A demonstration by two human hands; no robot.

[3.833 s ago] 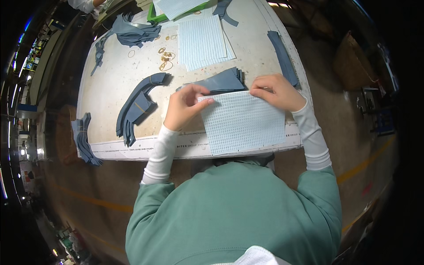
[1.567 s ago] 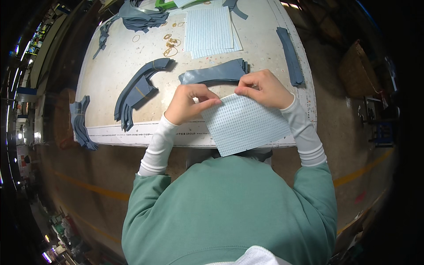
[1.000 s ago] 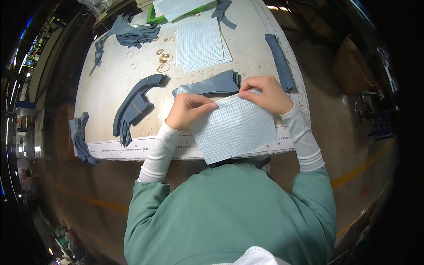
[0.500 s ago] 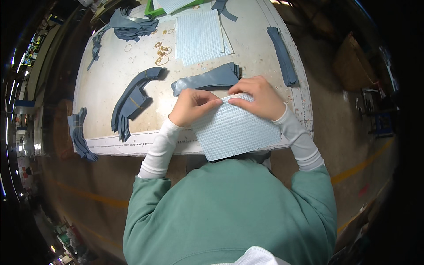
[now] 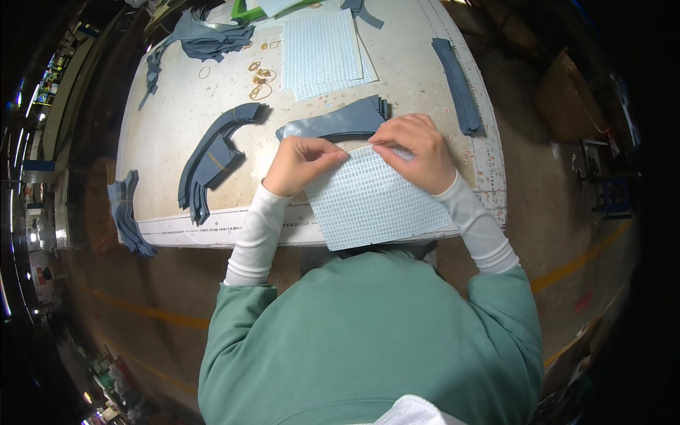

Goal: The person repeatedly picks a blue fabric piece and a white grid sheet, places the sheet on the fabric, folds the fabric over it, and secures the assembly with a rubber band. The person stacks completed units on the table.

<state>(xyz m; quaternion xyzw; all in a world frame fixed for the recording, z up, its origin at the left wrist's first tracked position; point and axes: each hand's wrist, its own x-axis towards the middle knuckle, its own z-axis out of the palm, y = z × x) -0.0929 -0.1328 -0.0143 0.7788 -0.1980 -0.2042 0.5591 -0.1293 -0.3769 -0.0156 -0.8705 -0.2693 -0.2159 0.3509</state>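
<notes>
A pale blue sheet of small printed labels (image 5: 375, 198) lies across the near table edge, tilted, its lower corner past the edge. My left hand (image 5: 301, 164) pinches its far edge near the left corner between thumb and fingers. At the same far edge, my right hand (image 5: 418, 152) is closed in a pinch, fingertips a little apart from the left ones. Whether a single label is lifted there is too small to tell. Just beyond both hands rests a stack of curved blue-grey pieces (image 5: 340, 122).
Bundled blue-grey strips (image 5: 216, 159) lie to the left, with another bundle (image 5: 127, 212) over the table's left edge. More pieces (image 5: 209, 35) are heaped far left. Rubber bands (image 5: 261, 78), further label sheets (image 5: 322, 53) and a green tray (image 5: 248, 10) are behind. A long stack (image 5: 457, 85) lies right.
My fingertips have moved apart along the sheet's far edge, the left ones shifting left and the right ones slightly right. More of the printed rows shows between them.
</notes>
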